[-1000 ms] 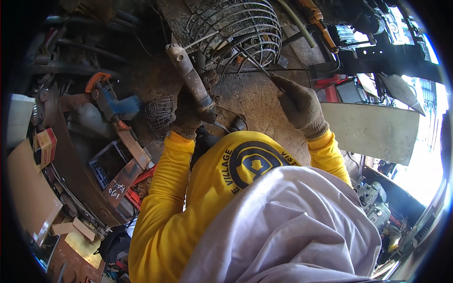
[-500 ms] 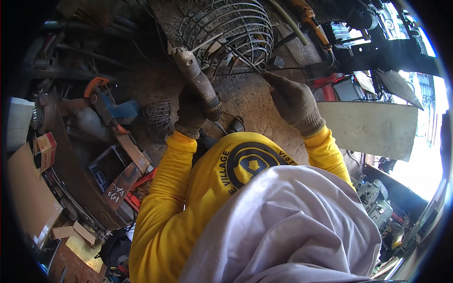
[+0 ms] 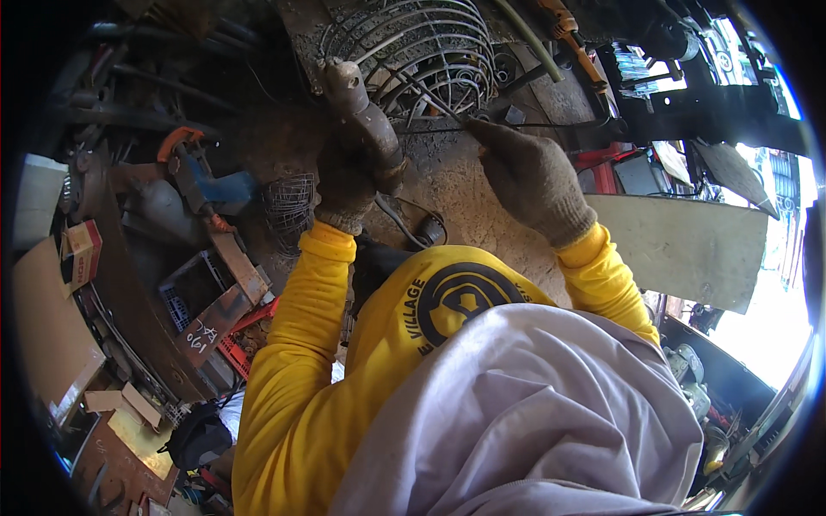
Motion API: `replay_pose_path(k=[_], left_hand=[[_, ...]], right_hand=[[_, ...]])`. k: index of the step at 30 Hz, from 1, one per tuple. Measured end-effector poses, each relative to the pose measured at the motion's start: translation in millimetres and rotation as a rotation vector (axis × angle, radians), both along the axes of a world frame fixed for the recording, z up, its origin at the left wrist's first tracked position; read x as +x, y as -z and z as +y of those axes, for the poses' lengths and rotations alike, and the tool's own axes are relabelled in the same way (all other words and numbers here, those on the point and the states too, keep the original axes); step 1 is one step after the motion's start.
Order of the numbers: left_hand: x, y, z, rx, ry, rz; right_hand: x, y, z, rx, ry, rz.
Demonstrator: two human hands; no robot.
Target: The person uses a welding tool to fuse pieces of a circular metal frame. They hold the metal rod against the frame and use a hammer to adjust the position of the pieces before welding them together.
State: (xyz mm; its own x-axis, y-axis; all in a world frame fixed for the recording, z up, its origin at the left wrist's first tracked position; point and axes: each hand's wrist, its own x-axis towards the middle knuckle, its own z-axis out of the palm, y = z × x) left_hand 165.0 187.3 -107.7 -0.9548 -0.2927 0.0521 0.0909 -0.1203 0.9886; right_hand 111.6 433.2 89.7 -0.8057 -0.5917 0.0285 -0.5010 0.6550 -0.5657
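My left hand (image 3: 342, 193), in a dark knit work glove, is closed around a brown, worn metal cylinder (image 3: 372, 133). The cylinder leans up and away, and a hole shows in the knob at its far end. A thin metal rod (image 3: 437, 100) sticks out from the closed fingers of my gloved right hand (image 3: 535, 182), pointing up and left. Behind both hands lies a round wire guard (image 3: 447, 43) with curved bars; the rod's far part crosses in front of it. A hose or cable (image 3: 391, 215) hangs below the cylinder, near my left wrist.
A small wire basket (image 3: 290, 206) stands left of my left hand. Beyond it is a blue tool with an orange handle (image 3: 215, 187). At right a pale flat panel (image 3: 688, 245) juts out, and an orange power tool (image 3: 568, 34) lies at the upper right. Cardboard (image 3: 56, 331) is far left.
The cylinder has tipped, its far end rising slightly in the view. My right hand and the rod have shifted a little left. The whole view has also shifted slightly.
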Motion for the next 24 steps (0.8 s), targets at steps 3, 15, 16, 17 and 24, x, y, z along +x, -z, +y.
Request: replay_pose_path(k=[3, 15, 16, 17, 24], left_hand=[[1, -13, 4, -0.241, 0.03, 0.023], [7, -56, 28, -0.212, -0.155, -0.018], [6, -61, 26, -0.261, -0.129, -0.072], [5, -62, 24, -0.308, -0.106, -0.099], [10, -49, 17, -0.443, -0.078, -0.134]], right_hand=[[-6, 0, 6, -0.036, 0.002, -0.007], [0, 5, 4, -0.015, 0.005, -0.082], [2, 6, 4, -0.03, 0.01, -0.068], [3, 8, 4, -0.035, 0.019, -0.04], [1, -3, -1, 0.015, 0.086, -0.097]])
